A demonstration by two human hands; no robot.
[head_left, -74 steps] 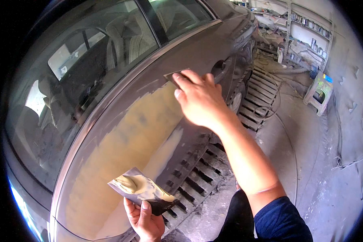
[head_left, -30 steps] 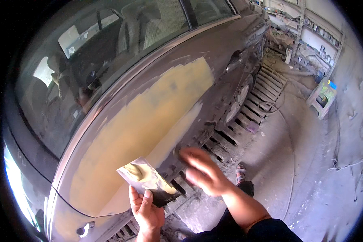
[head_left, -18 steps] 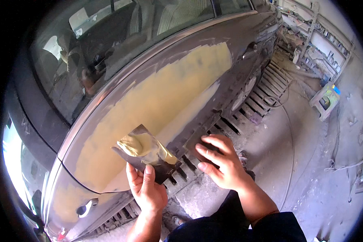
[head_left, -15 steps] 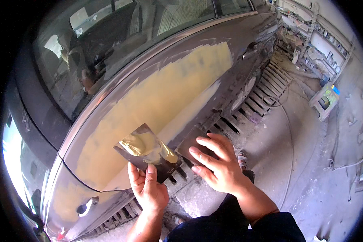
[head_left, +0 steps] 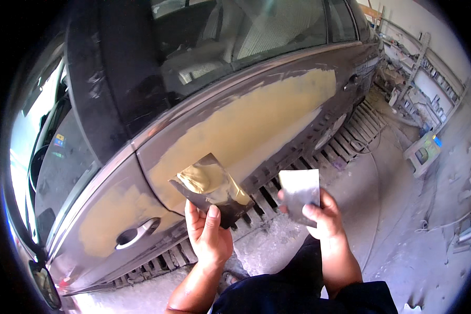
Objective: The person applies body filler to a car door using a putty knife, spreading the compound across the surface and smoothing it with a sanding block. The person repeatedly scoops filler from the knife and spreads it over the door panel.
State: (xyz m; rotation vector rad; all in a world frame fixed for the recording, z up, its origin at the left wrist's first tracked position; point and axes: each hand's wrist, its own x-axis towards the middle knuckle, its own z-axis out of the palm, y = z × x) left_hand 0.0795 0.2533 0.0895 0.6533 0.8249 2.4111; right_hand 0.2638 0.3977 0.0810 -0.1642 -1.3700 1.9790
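My left hand is closed on the lower edge of a dark, flat putty board, thumb on top. A glossy yellow heap of putty lies on the board, with a streak smeared along its right side. My right hand grips a rectangular scraper upright, thumb on its near face, and light glares off its upper part. Scraper and board are apart. Beyond them stands a brown car door with a broad, dull yellow filler patch. Another filler patch covers the door nearer the left.
A silver door handle juts out at lower left, near a side mirror. Slatted floor grating runs beneath the car. A hose trails over the concrete on the right. A small stool and a cluttered shelf stand farther back.
My right hand has turned the scraper from low beside the board to upright, farther right. The view has shifted, showing more of the car's left part. The left hand keeps the board.
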